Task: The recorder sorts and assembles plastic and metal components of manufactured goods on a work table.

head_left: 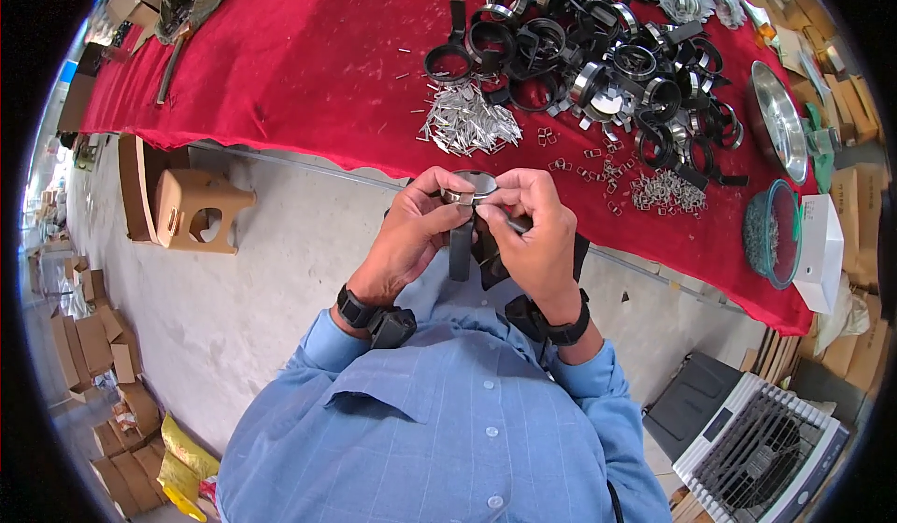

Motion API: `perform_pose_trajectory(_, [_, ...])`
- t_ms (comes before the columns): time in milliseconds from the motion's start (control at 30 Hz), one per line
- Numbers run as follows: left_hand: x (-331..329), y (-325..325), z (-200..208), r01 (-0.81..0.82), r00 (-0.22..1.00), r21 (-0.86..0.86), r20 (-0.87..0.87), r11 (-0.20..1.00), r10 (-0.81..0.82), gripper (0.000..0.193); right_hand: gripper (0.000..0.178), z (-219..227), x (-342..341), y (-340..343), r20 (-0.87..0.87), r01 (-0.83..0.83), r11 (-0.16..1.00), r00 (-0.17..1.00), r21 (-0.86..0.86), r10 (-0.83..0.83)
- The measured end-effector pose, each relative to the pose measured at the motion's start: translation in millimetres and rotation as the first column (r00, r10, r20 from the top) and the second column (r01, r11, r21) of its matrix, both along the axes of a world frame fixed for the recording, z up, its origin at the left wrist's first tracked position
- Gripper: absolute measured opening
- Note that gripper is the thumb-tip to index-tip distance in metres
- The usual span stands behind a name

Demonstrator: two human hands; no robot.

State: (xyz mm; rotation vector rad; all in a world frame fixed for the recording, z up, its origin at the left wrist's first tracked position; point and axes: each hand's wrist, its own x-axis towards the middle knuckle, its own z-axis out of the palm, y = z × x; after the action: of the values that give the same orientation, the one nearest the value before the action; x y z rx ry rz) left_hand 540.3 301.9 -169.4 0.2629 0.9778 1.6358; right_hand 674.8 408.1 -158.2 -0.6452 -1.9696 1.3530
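Close to the near edge of the red cloth, both my hands pinch a shiny metal band ring with a black handle [460, 254]. My left hand [411, 229] grips the ring's left side between thumb and fingers, and the handle hangs below it. Thumb and fingers of my right hand [542, 224] are closed on the ring's right side; whether a small part sits in that pinch is hidden. Beyond my hands lie a heap of silver pins [470, 120], a heap of small metal clips [668, 193] and a large pile of similar black-handled rings [635, 61].
The red cloth [299, 65] covers the table. At its right stand a steel bowl [778, 117], a teal-rimmed tub [787, 215] and a white box [820, 252]. A brown stool [201, 210] is left below the table; a fan unit [761, 448] stands at lower right.
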Motion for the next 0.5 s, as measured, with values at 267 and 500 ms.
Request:
perform_pose_trajectory(267, [5,0,6,-0.076,0.99,-0.011,-0.119,0.997,0.074,0.023,0.026,-24,19,7,0.041,0.009,0.9,0.999,-0.436,0.01])
perform_pose_trajectory(500, [13,2,1,-0.168,0.908,0.063,-0.38,0.984,0.18,0.022,0.017,-6,12,-4,0.061,0.049,0.997,0.997,-0.057,-0.046])
